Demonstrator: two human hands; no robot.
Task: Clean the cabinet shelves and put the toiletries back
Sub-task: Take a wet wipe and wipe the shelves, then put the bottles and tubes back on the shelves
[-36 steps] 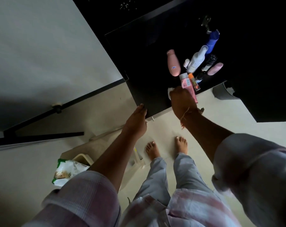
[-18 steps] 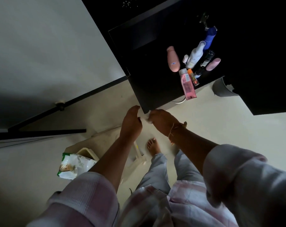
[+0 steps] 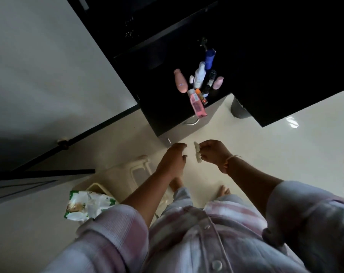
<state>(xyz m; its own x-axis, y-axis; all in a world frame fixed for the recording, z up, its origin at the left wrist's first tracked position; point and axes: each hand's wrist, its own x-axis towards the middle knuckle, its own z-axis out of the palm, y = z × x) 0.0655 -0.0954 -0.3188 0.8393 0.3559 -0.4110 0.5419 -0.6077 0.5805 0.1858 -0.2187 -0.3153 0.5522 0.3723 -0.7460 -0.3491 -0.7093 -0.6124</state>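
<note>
Head view, looking down past a pink plaid shirt to pale floor tiles.

Right hand (image 3: 214,155): fingers curled, pinching a small crumpled white wipe (image 3: 197,152) at its inner side; a thread bracelet sits at the wrist. Left hand (image 3: 174,158): just beside the wipe, not touching it, fingers loosely curled; whether it holds anything cannot be told. Both hands hang in front of the body, below the front edge of the black cabinet shelf (image 3: 163,115) and apart from it.

Toiletries stand clustered on the dark shelf, well above the hands: a pink bottle (image 3: 180,80) to the left, a white bottle (image 3: 199,74) with a blue bottle (image 3: 209,59) behind it, a small pale-pink bottle (image 3: 218,82) to the right, a dark slim bottle (image 3: 211,77) between them. A pink tube (image 3: 197,103) reaches the shelf's front edge, an orange tube (image 3: 200,94) beside it.

On the floor to the left: a green-and-white wipes packet (image 3: 86,203) resting on a cream plastic stool (image 3: 139,170). Bare feet show below the hands.
</note>
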